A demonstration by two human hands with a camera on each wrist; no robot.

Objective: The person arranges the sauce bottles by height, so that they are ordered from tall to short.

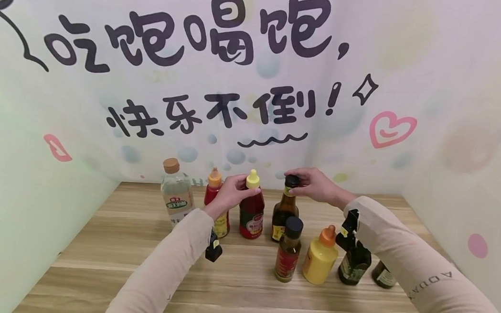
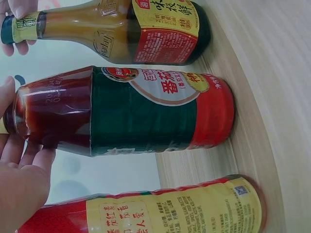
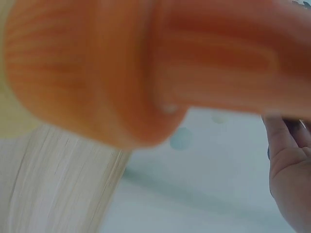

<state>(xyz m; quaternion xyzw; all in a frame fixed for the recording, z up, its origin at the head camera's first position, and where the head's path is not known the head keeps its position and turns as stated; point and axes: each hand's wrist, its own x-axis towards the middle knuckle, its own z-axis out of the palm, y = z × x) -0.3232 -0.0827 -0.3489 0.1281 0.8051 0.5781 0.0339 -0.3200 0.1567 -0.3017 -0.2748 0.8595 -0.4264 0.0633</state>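
Observation:
My left hand (image 1: 230,193) holds a tomato ketchup bottle (image 1: 253,216) by its upper part, just below the yellow nozzle cap. In the left wrist view, thumb and fingers curve round the shoulder of this ketchup bottle (image 2: 141,111), and its base is on the table. To its right, my right hand (image 1: 315,183) grips the black-capped neck of a brown soy sauce bottle (image 1: 284,215), which stands upright. The right wrist view is mostly filled by a blurred orange nozzle cap (image 3: 97,73); part of my right hand (image 3: 291,179) shows at its edge.
Left of the ketchup stand a red squeeze bottle (image 1: 214,192) and a clear bottle (image 1: 177,195) with an orange cap. Nearer are a red-labelled sauce bottle (image 1: 287,261), a yellow squeeze bottle (image 1: 319,261), a dark green bottle (image 1: 354,268) and a dark jar (image 1: 383,275).

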